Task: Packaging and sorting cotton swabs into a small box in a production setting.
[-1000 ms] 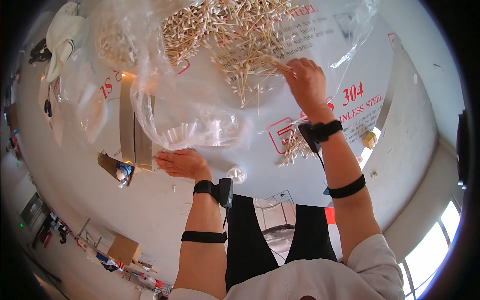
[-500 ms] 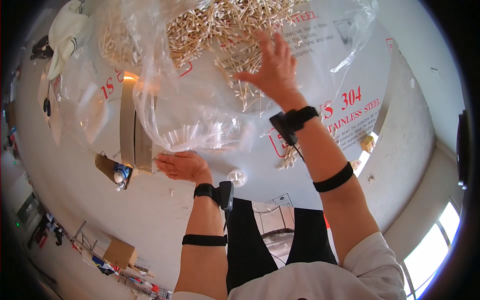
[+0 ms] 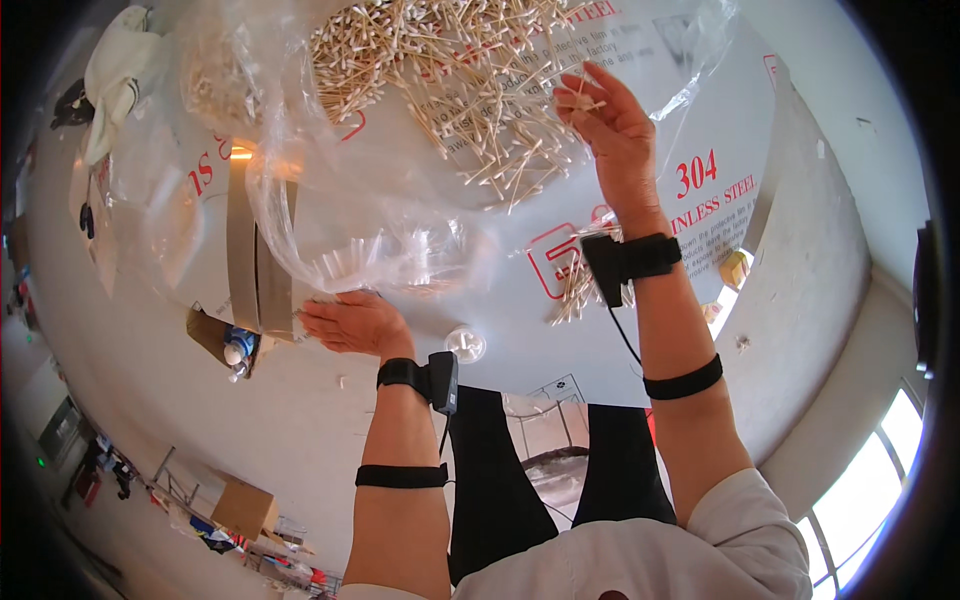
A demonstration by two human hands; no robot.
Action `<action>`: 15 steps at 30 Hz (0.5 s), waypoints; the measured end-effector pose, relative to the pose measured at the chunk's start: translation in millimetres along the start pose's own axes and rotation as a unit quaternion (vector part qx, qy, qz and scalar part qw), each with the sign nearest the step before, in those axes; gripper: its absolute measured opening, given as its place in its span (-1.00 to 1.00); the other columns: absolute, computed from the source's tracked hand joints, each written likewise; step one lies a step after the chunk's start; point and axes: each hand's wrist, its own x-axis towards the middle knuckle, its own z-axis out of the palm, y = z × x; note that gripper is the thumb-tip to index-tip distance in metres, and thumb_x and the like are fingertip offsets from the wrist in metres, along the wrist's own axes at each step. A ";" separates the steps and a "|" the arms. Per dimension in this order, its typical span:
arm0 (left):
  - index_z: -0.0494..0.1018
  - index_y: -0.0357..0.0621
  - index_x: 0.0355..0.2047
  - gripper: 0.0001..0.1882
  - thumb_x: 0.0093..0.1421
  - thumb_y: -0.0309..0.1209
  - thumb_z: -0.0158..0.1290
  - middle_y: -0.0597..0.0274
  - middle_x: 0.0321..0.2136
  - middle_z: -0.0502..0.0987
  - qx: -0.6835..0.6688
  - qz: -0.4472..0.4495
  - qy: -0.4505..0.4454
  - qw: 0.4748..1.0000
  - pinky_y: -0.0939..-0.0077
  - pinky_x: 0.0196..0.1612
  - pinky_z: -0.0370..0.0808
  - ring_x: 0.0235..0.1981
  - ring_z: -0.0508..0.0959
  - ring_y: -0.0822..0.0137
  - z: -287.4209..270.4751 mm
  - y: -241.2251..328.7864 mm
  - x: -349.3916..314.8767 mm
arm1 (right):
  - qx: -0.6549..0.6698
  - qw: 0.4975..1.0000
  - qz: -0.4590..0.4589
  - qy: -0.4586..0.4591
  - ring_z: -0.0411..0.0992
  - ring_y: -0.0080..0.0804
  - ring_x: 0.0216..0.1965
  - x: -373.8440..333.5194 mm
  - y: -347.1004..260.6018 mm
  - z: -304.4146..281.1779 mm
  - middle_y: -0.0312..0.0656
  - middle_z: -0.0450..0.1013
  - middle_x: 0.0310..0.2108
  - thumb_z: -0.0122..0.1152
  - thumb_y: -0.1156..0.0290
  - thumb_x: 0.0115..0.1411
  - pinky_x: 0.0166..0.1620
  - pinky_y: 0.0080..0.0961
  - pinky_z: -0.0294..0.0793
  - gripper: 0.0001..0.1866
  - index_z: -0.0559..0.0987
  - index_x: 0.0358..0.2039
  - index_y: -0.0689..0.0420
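A large pile of cotton swabs spreads over the far part of the table, its near edge thinning into loose swabs. At the right of the pile, my right hand is raised with curled fingers pinching a few swabs. My left hand lies flat with fingers stretched, beside a metal box-like device with an orange-lit top. Just beyond that hand is a clear plastic bag, crumpled. A small round clear container with white pieces in it sits right of the left hand.
The table wears a grey printed film. A smaller heap of swabs lies near my right wrist. Clear plastic sheeting and a white cloth are at the left. A blue-and-white bottle stands beside the device, near the table's left edge.
My right hand has moved right and its fingers have gone from spread to curled around swabs. More loose swabs now lie toward me from the pile. My left hand has hardly moved.
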 end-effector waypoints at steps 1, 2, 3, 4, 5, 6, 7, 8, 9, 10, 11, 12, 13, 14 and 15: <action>-0.04 -0.29 0.23 -0.38 0.24 -0.17 -0.37 -0.09 0.24 -0.03 0.000 0.002 -0.002 1.000 0.08 0.25 -0.11 0.27 -0.04 0.01 1.0 1.0 -1.0 | 0.008 1.000 0.008 -0.007 0.40 -0.51 -0.12 0.0 -4.4 -3.8 -0.15 0.46 -0.13 0.01 0.70 0.08 -0.06 -0.63 0.37 -0.59 0.43 -0.01 0.24; -0.03 -0.28 0.23 -0.38 0.24 -0.16 -0.37 -0.09 0.24 -0.02 0.004 0.004 0.004 1.000 0.08 0.24 -0.10 0.27 -0.03 0.00 2.2 2.1 -2.0 | -0.006 1.000 0.013 -0.025 0.36 -0.51 -0.05 0.3 -5.9 -10.2 -0.14 0.44 -0.08 0.03 0.68 0.06 -0.02 -0.61 0.34 -0.54 0.39 0.04 0.22; -0.03 -0.28 0.23 -0.38 0.24 -0.16 -0.38 -0.09 0.24 -0.02 0.009 0.006 0.012 1.000 0.07 0.24 -0.09 0.27 -0.02 0.00 2.6 2.2 -2.0 | -0.005 1.000 0.013 -0.023 0.36 -0.51 -0.05 -1.2 -6.3 -14.8 -0.14 0.44 -0.08 0.03 0.68 0.06 -0.02 -0.61 0.34 -0.54 0.39 0.04 0.22; -0.03 -0.28 0.23 -0.38 0.24 -0.16 -0.38 -0.09 0.24 -0.02 0.009 0.008 0.011 1.000 0.07 0.24 -0.09 0.27 -0.02 0.00 2.7 1.8 -1.9 | -0.101 0.995 -0.012 0.001 0.37 -0.45 -0.03 -2.9 -6.3 -19.1 -0.11 0.42 -0.06 0.02 0.67 0.07 0.00 -0.57 0.35 -0.56 0.40 0.03 0.23; -0.03 -0.27 0.23 -0.39 0.24 -0.16 -0.39 -0.08 0.24 -0.02 0.015 0.005 0.010 1.000 0.07 0.23 -0.08 0.26 -0.01 -0.01 2.9 1.4 -1.5 | -0.195 0.980 -0.036 0.024 0.37 -0.40 -0.02 -4.6 -6.7 -23.7 -0.08 0.40 -0.04 0.02 0.66 0.08 0.02 -0.53 0.35 -0.58 0.41 0.01 0.24; -0.03 -0.27 0.23 -0.39 0.25 -0.16 -0.39 -0.08 0.24 -0.02 0.021 0.002 0.010 1.000 0.07 0.22 -0.07 0.26 0.00 -0.02 3.1 0.2 -0.2 | -0.195 0.980 -0.037 0.026 0.37 -0.40 -0.02 -6.6 -6.8 -30.1 -0.08 0.40 -0.04 0.02 0.66 0.08 0.02 -0.53 0.35 -0.58 0.41 0.01 0.24; -0.03 -0.27 0.23 -0.39 0.25 -0.16 -0.39 -0.08 0.24 -0.02 0.020 0.003 0.010 1.000 0.07 0.22 -0.07 0.26 0.00 -0.02 3.5 -0.7 0.5 | -0.187 0.980 -0.011 0.068 0.41 -0.41 -0.09 -9.4 -7.6 -37.0 -0.10 0.43 -0.11 0.05 0.65 0.07 -0.03 -0.55 0.38 -0.62 0.44 -0.04 0.25; -0.03 -0.26 0.23 -0.39 0.24 -0.15 -0.39 -0.07 0.24 -0.02 0.025 0.003 0.016 1.000 0.07 0.22 -0.06 0.25 0.01 -0.02 3.8 -1.4 1.2 | -0.178 0.978 0.014 0.110 0.46 -0.43 -0.17 -12.2 -7.5 -42.6 -0.13 0.47 -0.17 0.09 0.63 0.06 -0.09 -0.57 0.41 -0.66 0.48 -0.09 0.25; -0.03 -0.25 0.23 -0.38 0.24 -0.14 -0.39 -0.06 0.24 -0.01 0.028 0.003 0.020 0.999 0.08 0.21 -0.05 0.25 0.01 -0.02 4.8 -0.6 0.4 | -0.180 0.977 0.013 0.112 0.46 -0.43 -0.17 -14.8 -6.8 -48.3 -0.13 0.47 -0.17 0.09 0.63 0.06 -0.09 -0.57 0.41 -0.66 0.48 -0.09 0.25; -0.03 -0.25 0.23 -0.38 0.24 -0.14 -0.39 -0.06 0.24 -0.01 0.027 0.004 0.018 0.999 0.08 0.21 -0.05 0.25 0.01 -0.02 5.2 -0.4 0.1 | -0.210 0.971 0.040 0.105 0.47 -0.46 -0.26 -17.5 -5.8 -53.3 -0.17 0.49 -0.25 0.13 0.62 0.04 -0.16 -0.59 0.43 -0.70 0.50 -0.15 0.27; -0.03 -0.24 0.23 -0.37 0.24 -0.12 -0.39 -0.06 0.24 -0.01 0.028 -0.002 0.008 1.000 0.07 0.21 -0.04 0.25 0.01 -0.02 5.3 -0.6 0.1 | -0.239 0.964 0.067 0.099 0.48 -0.49 -0.35 -20.5 -3.7 -57.0 -0.21 0.51 -0.33 0.17 0.60 0.02 -0.22 -0.60 0.45 -0.74 0.52 -0.22 0.28; -0.03 -0.23 0.23 -0.37 0.24 -0.11 -0.39 -0.05 0.24 -0.01 0.029 -0.008 0.000 1.000 0.07 0.21 -0.04 0.25 0.02 -0.01 5.6 -0.6 0.3 | -0.243 0.963 0.040 0.106 0.43 -0.55 -0.50 -23.8 0.5 -53.0 -0.22 0.51 -0.50 0.25 0.52 -0.03 -0.40 -0.66 0.42 -0.78 0.55 -0.32 0.29; -0.03 -0.23 0.23 -0.37 0.24 -0.11 -0.39 -0.05 0.24 -0.01 0.027 -0.008 -0.001 1.000 0.07 0.21 -0.04 0.25 0.02 -0.01 6.3 -0.1 0.0 | -0.245 0.963 0.038 0.107 0.43 -0.55 -0.50 -25.3 3.7 -49.6 -0.22 0.51 -0.50 0.25 0.52 -0.03 -0.40 -0.66 0.42 -0.78 0.55 -0.32 0.29; -0.02 -0.23 0.23 -0.36 0.24 -0.09 -0.39 -0.05 0.24 -0.01 0.030 -0.010 0.002 1.000 0.07 0.20 -0.03 0.25 0.02 -0.01 7.2 0.7 -0.6 | -0.324 0.942 0.007 0.091 0.42 -0.50 -0.53 -26.3 6.9 -46.2 -0.19 0.51 -0.51 0.28 0.47 -0.05 -0.42 -0.64 0.42 -0.76 0.54 -0.34 0.29; -0.02 -0.22 0.23 -0.35 0.23 -0.08 -0.39 -0.05 0.24 0.00 0.035 -0.012 0.008 0.999 0.07 0.20 -0.03 0.25 0.03 -0.01 8.3 -0.9 0.2 | -0.399 0.914 -0.024 0.073 0.41 -0.45 -0.57 -27.6 8.2 -37.0 -0.17 0.51 -0.51 0.32 0.42 -0.07 -0.44 -0.61 0.42 -0.74 0.54 -0.37 0.29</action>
